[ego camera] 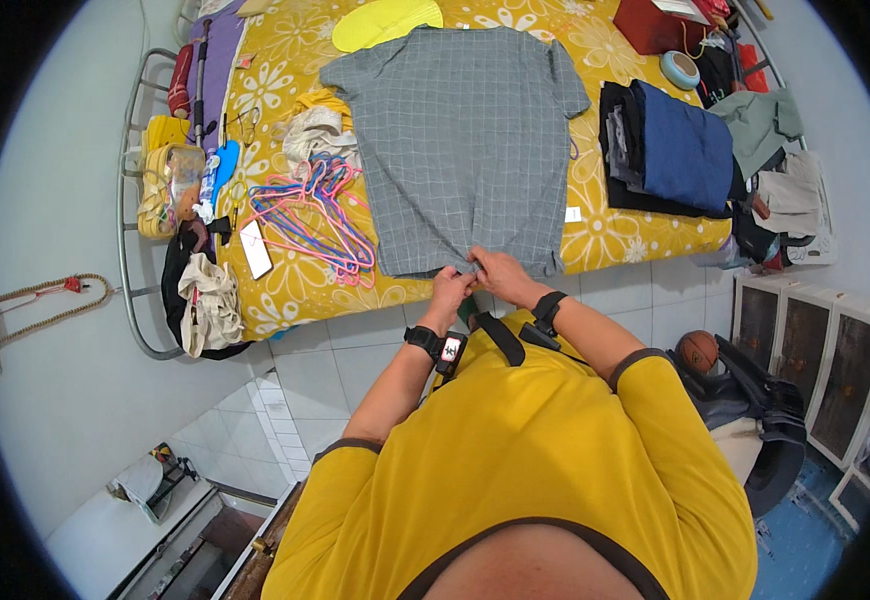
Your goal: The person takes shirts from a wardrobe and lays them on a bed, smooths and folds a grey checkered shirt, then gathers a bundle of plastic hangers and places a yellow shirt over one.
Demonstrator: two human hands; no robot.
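Note:
A grey checked short-sleeved shirt [465, 142] lies spread on the bed, its collar end away from me and its hem near the bed's front edge. At the middle of that hem, my left hand [451, 291] pinches the cloth between thumb and fingers. My right hand [501, 271] grips the same stretch of hem, just right of the left and almost touching it. Creases run up the shirt from where the fingers hold it. The fingertips partly hide the pinched cloth.
Left of the shirt lie pink and blue clothes hangers [315, 217] and a white phone-like slab [256, 249]. Folded dark clothes [682, 146] are stacked at right. A yellow oval fan [386, 22] lies behind the collar. A metal bed rail [129, 187] bounds the left side; a basketball [697, 351] rests at lower right.

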